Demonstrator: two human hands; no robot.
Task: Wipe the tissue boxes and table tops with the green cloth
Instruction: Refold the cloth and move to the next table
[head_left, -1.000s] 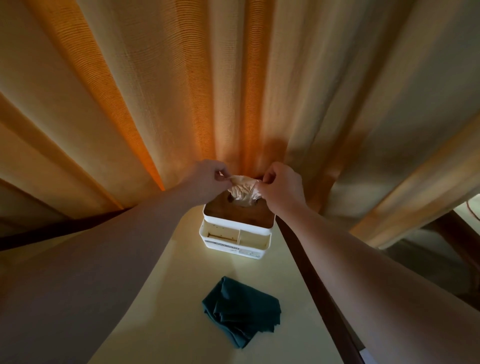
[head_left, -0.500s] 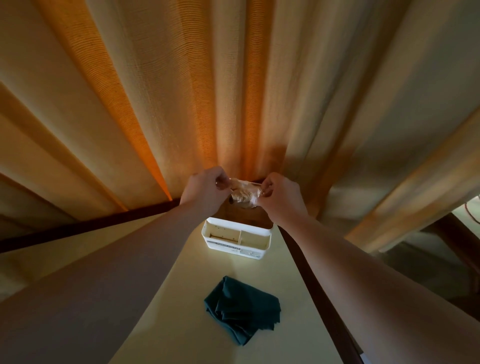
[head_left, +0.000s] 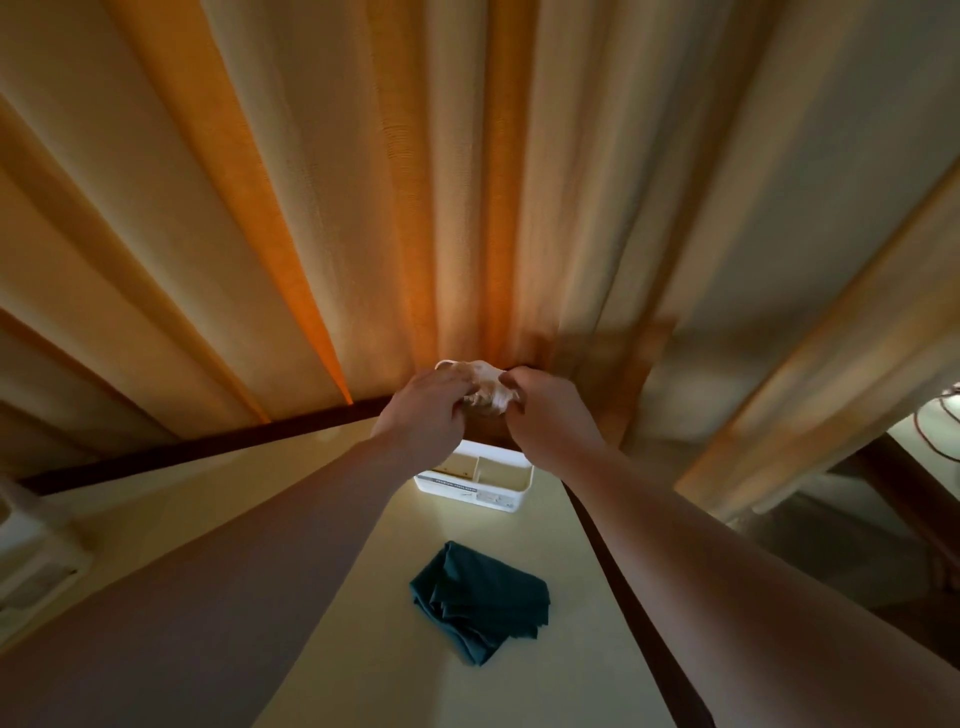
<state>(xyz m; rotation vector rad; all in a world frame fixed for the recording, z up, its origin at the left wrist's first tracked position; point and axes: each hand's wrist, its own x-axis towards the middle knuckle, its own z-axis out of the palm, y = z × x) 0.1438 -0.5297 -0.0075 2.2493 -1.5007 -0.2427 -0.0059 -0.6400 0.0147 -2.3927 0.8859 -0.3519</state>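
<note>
Both hands have advanced over the tissue box (head_left: 475, 480). Left hand (head_left: 423, 410) and right hand (head_left: 550, 415) pinch the tissue (head_left: 483, 387) above it. Green cloth (head_left: 480, 600) lies folded near the box, on the table (head_left: 363, 649), one corner pointing away from it.

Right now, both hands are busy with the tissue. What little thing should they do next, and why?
Probably let go of the tissue and reach for the green cloth. The left hand and right hand both pinch it above the tissue box, while the cloth lies folded and untouched on the table.
</note>
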